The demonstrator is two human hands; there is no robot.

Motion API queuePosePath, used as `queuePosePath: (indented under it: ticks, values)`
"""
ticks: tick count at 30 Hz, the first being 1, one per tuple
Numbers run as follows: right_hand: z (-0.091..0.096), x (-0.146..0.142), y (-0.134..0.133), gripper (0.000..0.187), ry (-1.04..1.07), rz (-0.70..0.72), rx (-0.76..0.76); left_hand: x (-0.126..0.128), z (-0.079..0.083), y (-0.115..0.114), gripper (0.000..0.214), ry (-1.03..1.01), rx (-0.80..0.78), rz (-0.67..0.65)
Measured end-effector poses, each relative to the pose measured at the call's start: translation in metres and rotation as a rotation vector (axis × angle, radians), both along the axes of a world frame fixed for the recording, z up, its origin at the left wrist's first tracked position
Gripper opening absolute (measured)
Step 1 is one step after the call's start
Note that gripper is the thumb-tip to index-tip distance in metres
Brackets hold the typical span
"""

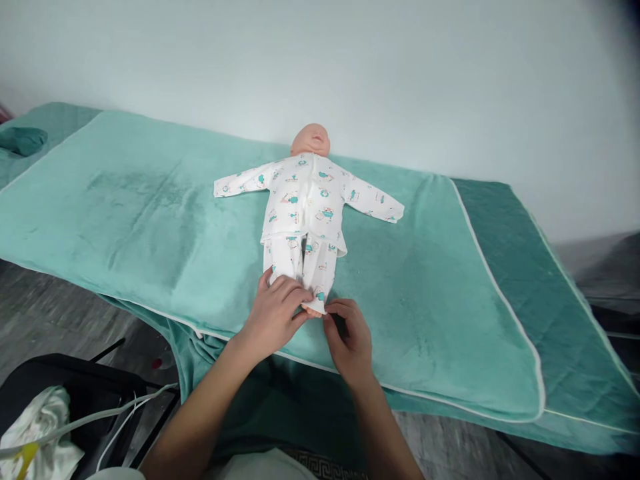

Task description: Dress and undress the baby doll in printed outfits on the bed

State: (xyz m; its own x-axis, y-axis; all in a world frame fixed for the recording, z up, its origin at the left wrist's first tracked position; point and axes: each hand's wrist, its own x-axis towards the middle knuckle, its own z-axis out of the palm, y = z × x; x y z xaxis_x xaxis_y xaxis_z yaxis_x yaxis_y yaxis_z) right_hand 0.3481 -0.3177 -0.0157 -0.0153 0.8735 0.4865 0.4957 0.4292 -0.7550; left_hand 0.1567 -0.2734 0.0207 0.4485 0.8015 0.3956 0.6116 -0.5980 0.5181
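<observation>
A baby doll (306, 200) lies on its back on a teal blanket (150, 213), head toward the wall, arms spread. It wears a white printed top and matching trousers (305, 263). My left hand (275, 313) rests over the bottom of the trouser legs, fingers curled and pinching the cuff by the doll's foot. My right hand (350, 337) sits just right of it, fingers bent and pinching the same cuff edge.
The blanket covers a long table against a pale wall, its white-piped edge (500, 293) hanging over the near side. A darker green sheet (530, 267) shows at the right. A black chair with white cloth (40, 427) and cables stands lower left.
</observation>
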Motion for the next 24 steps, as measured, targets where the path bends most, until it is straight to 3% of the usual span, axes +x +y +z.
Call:
queuePosePath:
  ticks: [8,14,19,24]
  values:
    - [0.0,0.003,-0.005,0.013,-0.088,0.029,-0.039,-0.008,-0.005,-0.002,0.012,-0.097,0.018,0.0]
    - [0.01,0.006,-0.002,0.014,0.011,0.084,-0.064,-0.005,-0.005,-0.002,0.014,-0.163,0.025,0.001]
    - [0.005,-0.002,-0.007,0.013,0.056,0.046,-0.09,-0.004,-0.004,-0.002,0.005,-0.134,-0.013,0.025]
    - [0.003,0.002,-0.007,0.013,-0.027,0.106,-0.094,-0.004,-0.006,-0.014,0.012,-0.141,0.116,0.014]
